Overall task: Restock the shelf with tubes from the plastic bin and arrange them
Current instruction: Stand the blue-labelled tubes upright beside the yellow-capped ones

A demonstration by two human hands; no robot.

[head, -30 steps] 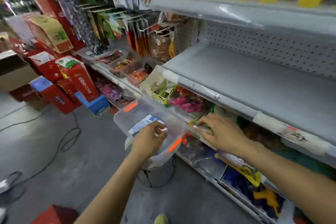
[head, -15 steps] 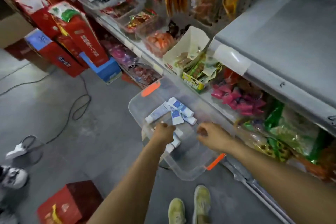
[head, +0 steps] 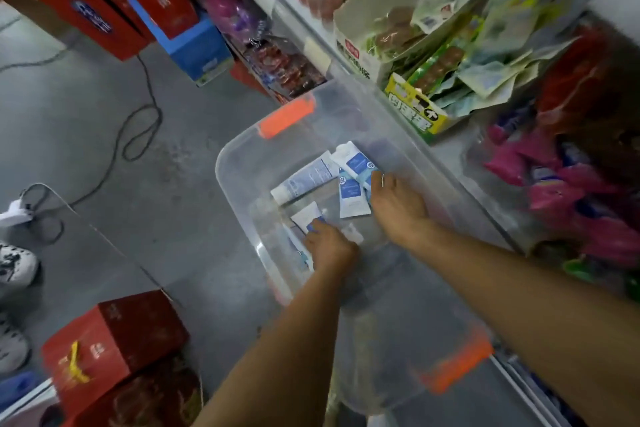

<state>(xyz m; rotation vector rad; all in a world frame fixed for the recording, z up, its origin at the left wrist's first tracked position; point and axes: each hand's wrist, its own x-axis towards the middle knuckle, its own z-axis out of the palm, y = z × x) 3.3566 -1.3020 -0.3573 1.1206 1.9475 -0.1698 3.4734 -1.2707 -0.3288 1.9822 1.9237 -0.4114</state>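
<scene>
A clear plastic bin (head: 239, 149) with orange handles stands beside the lower shelf (head: 446, 152). Several white and blue tubes lie loose on its bottom. Both my hands are down inside it. My left hand (head: 329, 248) curls its fingers round a small white tube (head: 304, 215) near the bin's left wall. My right hand (head: 398, 206) grips the end of a tube with a blue label (head: 355, 161). Beside these lie a longer white tube (head: 304, 178) and another blue-labelled tube (head: 349, 196). The fingertips of both hands are hidden under the hands.
Snack packets and an open carton (head: 412, 107) crowd the shelf right of the bin. Red boxes (head: 114, 340) stand on the grey floor at lower left and upper left, with a blue box (head: 197, 48). A black cable (head: 138, 135) loops on the floor. A shoe (head: 17, 267) shows at the left edge.
The view has tilted down from the shelf to the bin. Both hands have dropped from the rim and shelf edge into the bin and now hold tubes.
</scene>
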